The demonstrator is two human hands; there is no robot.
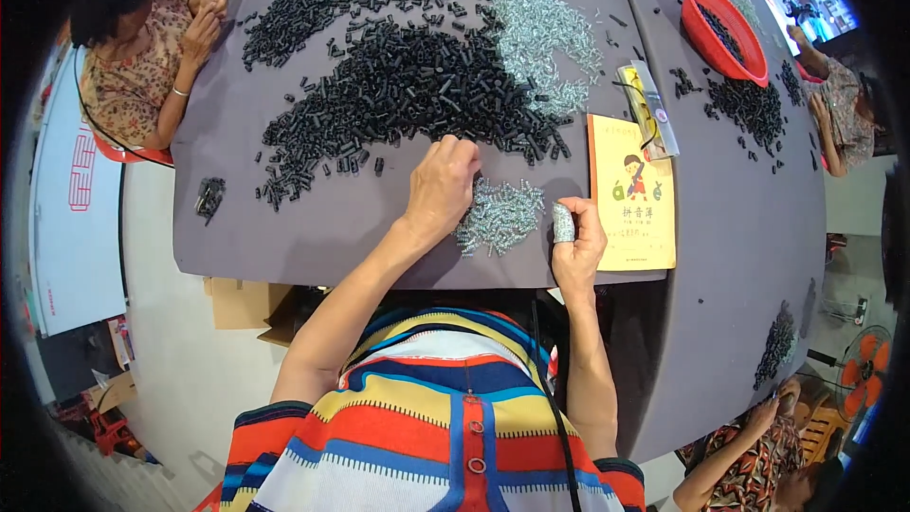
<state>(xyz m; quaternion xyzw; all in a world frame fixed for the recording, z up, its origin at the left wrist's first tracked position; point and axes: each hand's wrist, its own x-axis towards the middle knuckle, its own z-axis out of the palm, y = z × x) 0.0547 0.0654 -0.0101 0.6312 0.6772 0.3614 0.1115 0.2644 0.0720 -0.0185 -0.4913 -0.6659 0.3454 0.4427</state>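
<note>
My left hand [445,175], fingers bunched, is at the near edge of the black pile [408,85], which spreads widest from side to side straight ahead, its pieces pointing every way. The small clear pile [502,216] lies between my hands, just right of my left one, while my right hand [580,251], curled with a pale cover [563,224] seemingly over the thumb, is farther from the black; I can't tell whether either hand grips a piece.
</note>
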